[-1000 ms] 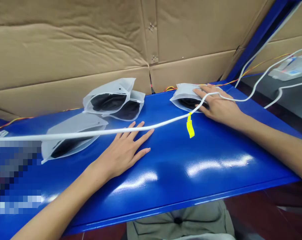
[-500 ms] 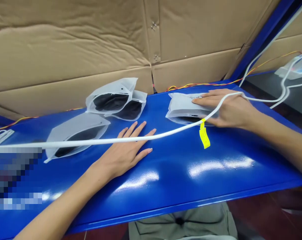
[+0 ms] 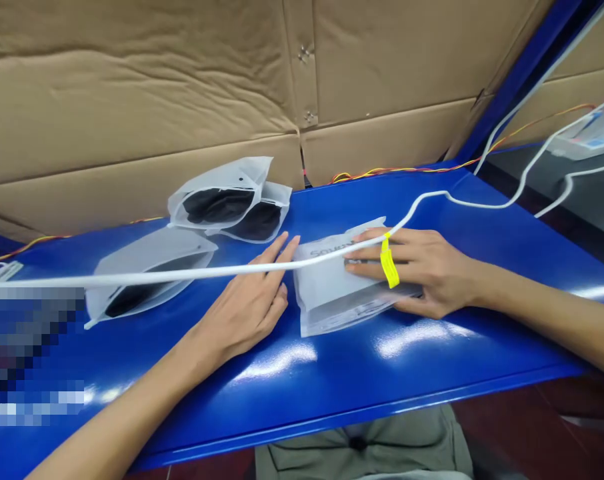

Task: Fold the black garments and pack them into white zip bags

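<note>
A frosted white pouch (image 3: 332, 287) with dark lettering lies on the blue table (image 3: 282, 400), right of centre. My right hand (image 3: 422, 270) grips its right part, fingers over the top and thumb at the lower edge. Beside the pouch's left edge is my left hand (image 3: 252, 303), fingers apart, holding nothing. Behind and left of it lie more frosted pouches with dark insides: one at the left (image 3: 152, 270), and two overlapping ones, the front one (image 3: 219, 200) partly covering the other (image 3: 262, 217).
A white cable (image 3: 217, 272) with a yellow tag (image 3: 389, 263) crosses in front of both hands. Brown padded panels (image 3: 142, 87) stand behind the table. Red and yellow wires (image 3: 382, 171) run along its back edge. A clear container (image 3: 592, 133) is at the far right.
My right hand has brought the pouch nearer and to the left, and its lettered face now shows. My left hand has shifted slightly left. The cable has moved a little.
</note>
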Available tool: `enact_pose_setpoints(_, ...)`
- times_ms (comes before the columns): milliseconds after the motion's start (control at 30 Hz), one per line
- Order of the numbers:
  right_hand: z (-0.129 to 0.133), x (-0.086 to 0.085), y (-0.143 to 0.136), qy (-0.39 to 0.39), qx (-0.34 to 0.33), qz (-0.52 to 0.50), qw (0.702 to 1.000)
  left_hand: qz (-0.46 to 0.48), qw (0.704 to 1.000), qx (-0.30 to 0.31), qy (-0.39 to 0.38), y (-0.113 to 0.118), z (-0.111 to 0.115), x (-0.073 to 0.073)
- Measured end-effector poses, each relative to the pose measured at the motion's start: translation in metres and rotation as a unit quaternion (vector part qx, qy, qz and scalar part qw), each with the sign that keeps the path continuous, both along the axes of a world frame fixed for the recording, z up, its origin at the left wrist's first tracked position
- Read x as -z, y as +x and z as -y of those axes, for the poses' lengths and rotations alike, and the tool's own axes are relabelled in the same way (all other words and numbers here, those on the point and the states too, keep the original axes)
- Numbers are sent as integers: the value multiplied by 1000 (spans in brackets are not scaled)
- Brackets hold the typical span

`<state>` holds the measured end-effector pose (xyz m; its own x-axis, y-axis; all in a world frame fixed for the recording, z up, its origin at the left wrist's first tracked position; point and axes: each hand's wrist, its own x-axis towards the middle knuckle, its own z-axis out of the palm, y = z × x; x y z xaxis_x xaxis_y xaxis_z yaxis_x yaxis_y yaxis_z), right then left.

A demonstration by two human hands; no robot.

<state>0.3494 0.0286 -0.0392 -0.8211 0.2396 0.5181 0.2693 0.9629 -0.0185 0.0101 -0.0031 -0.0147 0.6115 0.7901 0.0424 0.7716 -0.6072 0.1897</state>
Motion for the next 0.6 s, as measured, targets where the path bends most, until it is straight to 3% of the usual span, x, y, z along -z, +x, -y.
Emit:
enact_pose_setpoints(133,10,1,-10,28,-23,-6,999,54,995,70,37,1,-1,-3)
enact_pose_setpoints(267,20,-6,-17,167,-30,-31,985,25,993,113,14,2,-3,-1)
enact_pose_setpoints(400,33,-15,-27,325,-140,-52,934,28,995,100,-2,2,-3,2)
enact_pose_setpoints(467,38,-15,-32,343,-182,-48,920,29,995,99,-3,3,-3,2)
enact_pose_setpoints(533,42,-13,-35,327,-157,-43,931,25,996,89,-10,2,-3,2)
enact_pose_setpoints(600,44,-11,-35,300,-87,-35,949,22,997,74,-19,1,-3,3)
